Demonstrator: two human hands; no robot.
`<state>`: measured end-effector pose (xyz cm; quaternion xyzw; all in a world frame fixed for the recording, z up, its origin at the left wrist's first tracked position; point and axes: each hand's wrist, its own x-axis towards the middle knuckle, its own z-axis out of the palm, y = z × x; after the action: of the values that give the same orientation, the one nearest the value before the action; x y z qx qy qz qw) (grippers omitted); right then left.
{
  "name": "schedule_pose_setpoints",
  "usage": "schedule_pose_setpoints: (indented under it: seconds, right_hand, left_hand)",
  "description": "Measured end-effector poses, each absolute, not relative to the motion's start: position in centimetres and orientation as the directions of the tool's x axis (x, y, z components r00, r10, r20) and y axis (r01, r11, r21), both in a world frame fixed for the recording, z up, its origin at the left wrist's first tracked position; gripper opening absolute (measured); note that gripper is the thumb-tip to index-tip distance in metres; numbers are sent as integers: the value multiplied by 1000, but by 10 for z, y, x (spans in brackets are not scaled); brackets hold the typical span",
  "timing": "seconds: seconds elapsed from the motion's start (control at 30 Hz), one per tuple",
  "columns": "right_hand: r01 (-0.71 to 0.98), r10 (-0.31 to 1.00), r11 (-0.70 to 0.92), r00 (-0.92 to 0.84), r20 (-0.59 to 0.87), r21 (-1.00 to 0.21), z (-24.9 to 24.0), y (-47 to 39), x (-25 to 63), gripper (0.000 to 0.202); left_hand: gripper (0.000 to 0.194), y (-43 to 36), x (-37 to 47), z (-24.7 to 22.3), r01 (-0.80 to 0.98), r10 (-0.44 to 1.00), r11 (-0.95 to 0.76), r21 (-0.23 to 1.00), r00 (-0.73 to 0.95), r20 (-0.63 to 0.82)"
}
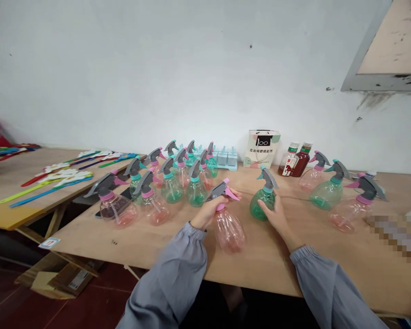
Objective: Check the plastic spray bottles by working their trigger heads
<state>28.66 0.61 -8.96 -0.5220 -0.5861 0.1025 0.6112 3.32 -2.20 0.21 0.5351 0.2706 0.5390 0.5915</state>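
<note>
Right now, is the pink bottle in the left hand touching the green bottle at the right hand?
Apart. The head view shows a strip of table between the pink bottle and the green bottle.

1. Both arms are covered in plain grey-blue fabric: the left sleeve [173, 274] is seen at the bottom, left of centre, and the right sleeve [332, 288] at the lower right of the frame.
2. Both sleeves are loosely cut and creased by soft folds.
3. The left cuff [195, 230] and the right cuff [302, 252] are gathered into narrow, ruffled, elastic-looking edges.
4. Beyond them, the left hand [210, 212] and right hand [276, 212] are seen bare, near mid-frame.
</note>
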Motion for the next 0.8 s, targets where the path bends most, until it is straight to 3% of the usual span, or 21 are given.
schedule_pose_setpoints:
  seconds: [0.07,0.13,0.23,0.3,0.6,0.67,0.73,0.8]
  right_hand:
    - [486,741,426,296,603,-763,-90,6,287,85]
    - [490,747,410,302,592,-769,-90,7,287,88]
    - [491,747,411,301,593,-768,-89,7,287,90]
    - [490,740,428,293,606,-760,-89,7,287,89]
    - [458,766,397,312,562,-795,-93,6,287,88]
    - [449,767,389,326,552,-805,-94,7,287,90]
    - [441,767,384,336,546,-811,-95,8,287,92]
    - [430,772,381,339,538,-818,-96,10,286,94]
  left_hand:
    - [22,-26,19,7,-273,944,-214,938,189,270]
    - [24,-27,0,9,-149,962,-271,951,-3,274]
    - [25,-25,-30,8,70,888,-337,939,-309,342]
    - [25,-21,-45,6,171,821,-373,912,-396,410]
    - [20,-2,-60,-8,435,693,-429,792,-404,597]
    - [34,-1,-61,-12,442,680,-466,766,-374,630]
    - [61,-1,-62,-16,429,628,-543,722,-364,688]
    - [82,-4,-62,-18,415,465,-662,624,-426,777]
